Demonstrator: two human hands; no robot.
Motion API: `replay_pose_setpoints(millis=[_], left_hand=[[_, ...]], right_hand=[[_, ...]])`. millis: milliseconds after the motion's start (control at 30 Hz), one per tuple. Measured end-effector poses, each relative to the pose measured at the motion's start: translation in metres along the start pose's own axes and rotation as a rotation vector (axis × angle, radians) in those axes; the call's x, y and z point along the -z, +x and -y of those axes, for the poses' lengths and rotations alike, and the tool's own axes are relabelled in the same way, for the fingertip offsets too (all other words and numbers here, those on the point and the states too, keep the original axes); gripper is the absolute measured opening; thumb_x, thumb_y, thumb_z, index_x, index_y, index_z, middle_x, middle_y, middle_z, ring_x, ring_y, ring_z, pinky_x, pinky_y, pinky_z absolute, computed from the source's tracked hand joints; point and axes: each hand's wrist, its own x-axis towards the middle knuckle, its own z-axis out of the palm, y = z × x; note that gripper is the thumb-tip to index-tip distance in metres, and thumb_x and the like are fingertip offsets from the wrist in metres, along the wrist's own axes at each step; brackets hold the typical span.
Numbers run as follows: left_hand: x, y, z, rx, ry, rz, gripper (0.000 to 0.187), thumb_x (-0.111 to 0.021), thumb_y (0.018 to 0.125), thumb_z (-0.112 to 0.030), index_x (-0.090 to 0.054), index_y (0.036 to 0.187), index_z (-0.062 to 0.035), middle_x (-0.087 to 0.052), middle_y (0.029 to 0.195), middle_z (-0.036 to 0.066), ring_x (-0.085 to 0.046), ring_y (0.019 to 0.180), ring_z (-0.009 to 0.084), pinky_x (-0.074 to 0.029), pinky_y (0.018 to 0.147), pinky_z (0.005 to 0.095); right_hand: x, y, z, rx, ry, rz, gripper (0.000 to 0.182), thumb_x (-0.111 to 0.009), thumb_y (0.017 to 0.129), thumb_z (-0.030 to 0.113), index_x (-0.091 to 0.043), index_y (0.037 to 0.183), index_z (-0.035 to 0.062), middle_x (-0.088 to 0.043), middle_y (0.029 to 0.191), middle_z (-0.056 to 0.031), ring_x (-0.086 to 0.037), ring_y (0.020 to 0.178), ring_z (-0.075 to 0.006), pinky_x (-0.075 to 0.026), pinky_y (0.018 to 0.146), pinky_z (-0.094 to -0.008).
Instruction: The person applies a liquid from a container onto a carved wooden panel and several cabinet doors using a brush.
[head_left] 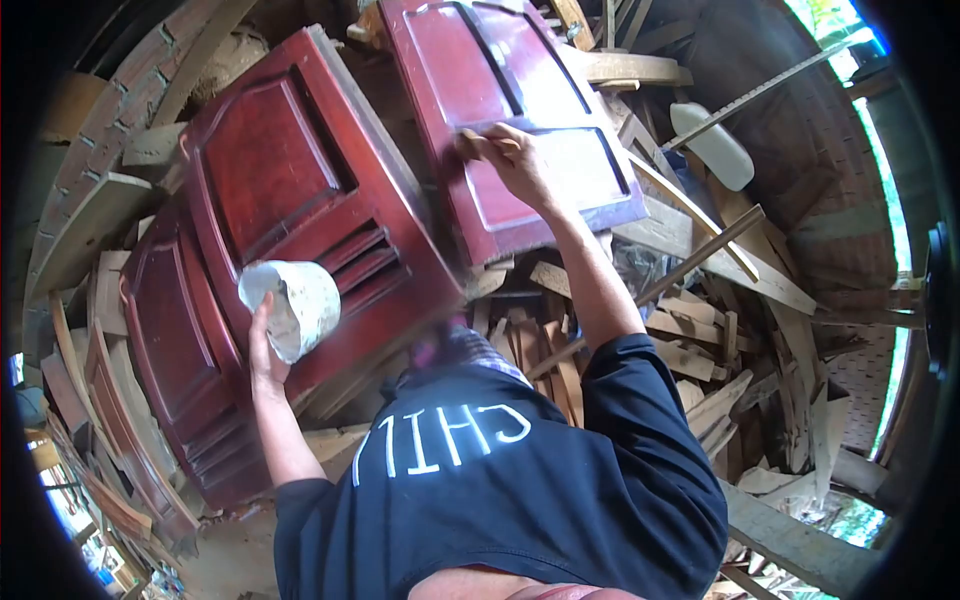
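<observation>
My left hand (262,350) grips a white tub (305,305), tilted so that its open mouth faces left, in front of a dark red louvred door (265,180). Higher up, my right hand (515,165) is closed on a small brown brush-like tool (472,148), blurred and partly hidden by the fingers. It overlaps the left edge of a glossy red panelled door (535,110), whose right half shines with reflected light. A second louvred door (175,320) of the same red leans at the far left.
Scrap timber and offcuts (700,345) lie heaped at the right and beneath the doors. A long wooden stick (690,260) slants across the pile. Near the back right is a white oblong container (712,147). A brick wall (110,120) rises at the left.
</observation>
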Motion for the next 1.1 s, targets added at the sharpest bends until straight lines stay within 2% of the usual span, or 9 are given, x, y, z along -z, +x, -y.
replay_pose_setpoints(millis=[100,400,567,633,700,733,767,867,1100], left_hand=[[0.012,-0.001,0.003,0.021,-0.011,-0.002,0.061,-0.060,0.092,-0.040,-0.042,0.138,-0.0051,-0.056,0.131,0.008,-0.055,0.119,0.0229,-0.045,0.101,0.0417],[0.023,0.001,0.012,-0.021,-0.129,0.036,0.062,-0.064,0.089,-0.037,-0.043,0.137,-0.0048,-0.055,0.131,0.009,-0.052,0.121,0.0235,-0.042,0.104,0.0413],[0.024,0.002,0.017,-0.054,-0.150,0.018,0.059,-0.067,0.087,-0.035,-0.045,0.135,-0.0072,-0.055,0.128,0.007,-0.053,0.120,0.0225,-0.043,0.102,0.0406],[0.021,-0.001,0.016,-0.067,-0.147,0.007,0.061,-0.067,0.087,-0.037,-0.045,0.136,-0.0062,-0.055,0.128,0.008,-0.053,0.120,0.0223,-0.042,0.103,0.0403],[0.014,-0.003,0.011,-0.005,-0.115,0.015,0.064,-0.067,0.087,-0.040,-0.045,0.136,-0.0050,-0.055,0.130,0.008,-0.052,0.121,0.0223,-0.040,0.104,0.0394],[0.014,-0.003,0.010,0.002,-0.068,-0.011,0.066,-0.066,0.086,-0.044,-0.045,0.135,-0.0043,-0.054,0.131,0.009,-0.051,0.122,0.0219,-0.039,0.105,0.0386],[0.013,-0.002,0.010,-0.012,-0.071,-0.014,0.066,-0.066,0.086,-0.044,-0.045,0.135,-0.0043,-0.054,0.131,0.009,-0.051,0.122,0.0219,-0.039,0.105,0.0386],[0.010,-0.001,0.012,-0.031,-0.027,-0.072,0.065,-0.066,0.086,-0.045,-0.047,0.134,-0.0053,-0.054,0.131,0.008,-0.051,0.121,0.0205,-0.040,0.103,0.0378],[0.017,0.004,0.018,0.013,-0.035,-0.171,0.068,-0.069,0.083,-0.047,-0.048,0.134,-0.0056,-0.055,0.127,0.009,-0.054,0.116,0.0223,-0.045,0.098,0.0394]], right_hand=[[-0.001,-0.019,0.021,0.266,-0.429,0.137,0.017,-0.063,0.091,0.020,-0.062,0.090,0.0030,-0.066,0.079,-0.0151,-0.066,0.072,-0.0307,-0.050,0.065,-0.0368],[0.067,-0.088,0.099,-0.318,-0.169,0.714,0.017,-0.065,0.092,0.017,-0.066,0.102,0.0038,-0.069,0.086,-0.0053,-0.065,0.074,-0.0111,-0.053,0.065,-0.0258],[0.046,-0.068,0.028,-0.311,0.090,0.576,0.013,-0.066,0.091,0.015,-0.066,0.099,0.0041,-0.069,0.086,-0.0020,-0.066,0.073,-0.0119,-0.053,0.064,-0.0258],[0.065,-0.048,-0.002,-0.224,-0.006,0.260,0.012,-0.065,0.092,0.015,-0.067,0.095,0.0038,-0.069,0.085,-0.0023,-0.065,0.072,-0.0124,-0.052,0.063,-0.0249],[0.074,-0.029,0.025,-0.060,-0.619,0.093,0.013,-0.064,0.093,0.016,-0.067,0.091,0.0033,-0.069,0.085,-0.0035,-0.063,0.073,-0.0119,-0.050,0.066,-0.0253],[0.075,-0.026,0.044,-0.166,-0.360,0.158,0.013,-0.062,0.093,0.015,-0.068,0.091,0.0040,-0.069,0.085,-0.0044,-0.062,0.073,-0.0111,-0.049,0.068,-0.0265],[0.069,-0.016,0.041,0.096,-0.194,0.325,0.011,-0.065,0.090,0.016,-0.069,0.093,0.0055,-0.070,0.085,-0.0042,-0.062,0.076,-0.0106,-0.049,0.070,-0.0272],[0.062,-0.004,0.058,-0.073,-0.269,0.748,0.012,-0.069,0.086,0.017,-0.070,0.093,0.0065,-0.070,0.085,-0.0020,-0.065,0.077,-0.0105,-0.052,0.071,-0.0269],[0.039,0.141,-0.008,-0.236,-0.110,0.759,0.015,-0.073,0.083,0.019,-0.070,0.088,0.0049,-0.069,0.074,-0.0037,-0.066,0.069,-0.0103,-0.054,0.062,-0.0242]])
